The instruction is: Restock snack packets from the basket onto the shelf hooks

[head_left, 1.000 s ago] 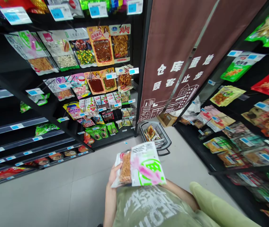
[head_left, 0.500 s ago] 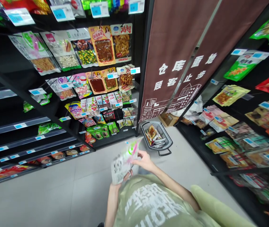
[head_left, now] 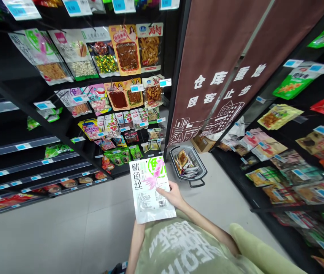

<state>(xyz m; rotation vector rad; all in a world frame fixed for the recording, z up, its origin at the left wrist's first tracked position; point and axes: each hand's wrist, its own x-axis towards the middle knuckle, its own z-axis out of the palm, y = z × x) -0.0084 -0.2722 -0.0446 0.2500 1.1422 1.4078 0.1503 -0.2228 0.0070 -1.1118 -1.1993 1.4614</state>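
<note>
A white bag of shredded squid, with a pink squid picture and green print, faces up in front of my shirt. My right hand grips its right edge, thumb across the front and the other fingers behind. Only the wrist of my left hand shows below the bag's lower left corner; its fingers are hidden behind the bag they hold. Similar squid bags hang at the upper left of the snack rack.
A grey basket with several packets stands on the floor by a cardboard box. Behind is a brown curtain with white lettering. Black shelves run along the left; hanging snack bags line the right.
The bag has turned from a tilted, blurred position to lie flat towards me, its printed side fully visible. It now covers my left hand's fingers; my right hand still holds its right edge.
</note>
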